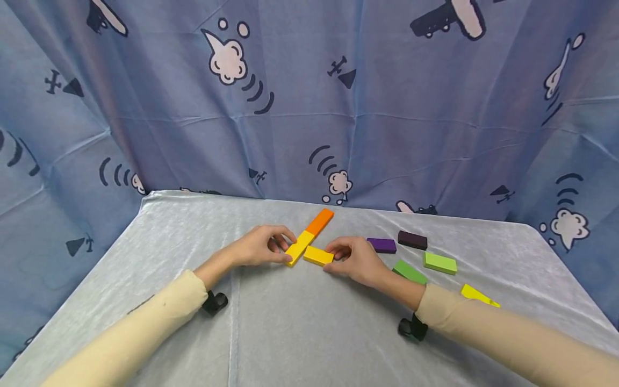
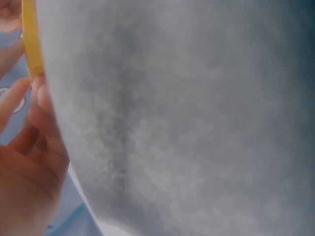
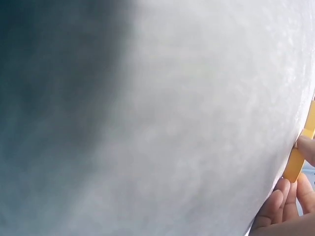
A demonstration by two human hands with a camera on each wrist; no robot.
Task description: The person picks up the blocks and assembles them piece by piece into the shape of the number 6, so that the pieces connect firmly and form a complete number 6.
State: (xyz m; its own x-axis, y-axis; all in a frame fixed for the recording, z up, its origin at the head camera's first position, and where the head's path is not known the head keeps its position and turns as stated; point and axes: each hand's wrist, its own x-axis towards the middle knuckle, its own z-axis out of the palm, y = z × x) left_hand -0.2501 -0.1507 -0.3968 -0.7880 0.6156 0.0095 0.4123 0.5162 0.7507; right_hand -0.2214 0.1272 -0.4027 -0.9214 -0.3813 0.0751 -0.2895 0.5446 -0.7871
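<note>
On the grey cloth, an orange block (image 1: 320, 221) and a yellow block (image 1: 300, 248) lie end to end in a slanting row. The left hand (image 1: 263, 246) grips the yellow block's near end between thumb and curled fingers. An amber-yellow block (image 1: 318, 256) lies to the right of that row, its left end close against the yellow block. Its right end is pinched by the right hand (image 1: 357, 260). In the left wrist view, the left hand (image 2: 34, 162) shows beside a yellow block (image 2: 32, 39). The right wrist view catches the right hand (image 3: 285, 211) at a block's end (image 3: 294, 164).
Right of the hands lie a purple block (image 1: 382, 245), a dark brown block (image 1: 412, 239), a light green block (image 1: 439, 263), a green block (image 1: 409, 271) and a bright yellow piece (image 1: 476, 294), partly behind the right forearm. A patterned blue curtain (image 1: 300, 107) hangs behind the table.
</note>
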